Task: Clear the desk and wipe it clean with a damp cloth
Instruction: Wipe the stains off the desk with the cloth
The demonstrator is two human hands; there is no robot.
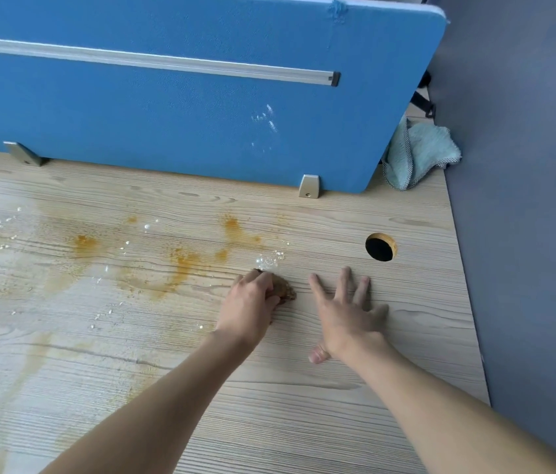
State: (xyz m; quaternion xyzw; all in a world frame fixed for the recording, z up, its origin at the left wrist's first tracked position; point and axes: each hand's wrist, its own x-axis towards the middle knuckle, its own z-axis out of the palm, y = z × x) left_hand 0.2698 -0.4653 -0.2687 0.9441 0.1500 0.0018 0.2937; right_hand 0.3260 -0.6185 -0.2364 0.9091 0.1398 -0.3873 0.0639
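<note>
1. Orange stains (184, 265) and white crumbs streak a pale wooden bench (304, 422) fronting a blue divider (184, 114).
2. Left hand (249, 306) fingers clench a brown wad (285, 290), apparently scrubbing.
3. Right hand (345, 313) lies beside it, fingers splayed and empty, likely bracing.
4. Well beyond them, a teal cloth (420, 152) sits unused in the corner.

Bright, even daylight; soft shadows, wide-angle edge bending.

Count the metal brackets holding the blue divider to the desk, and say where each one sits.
2. One bracket stands at the divider's far-left bottom edge; the other near its right end. More may lie out of frame to the left.
</note>
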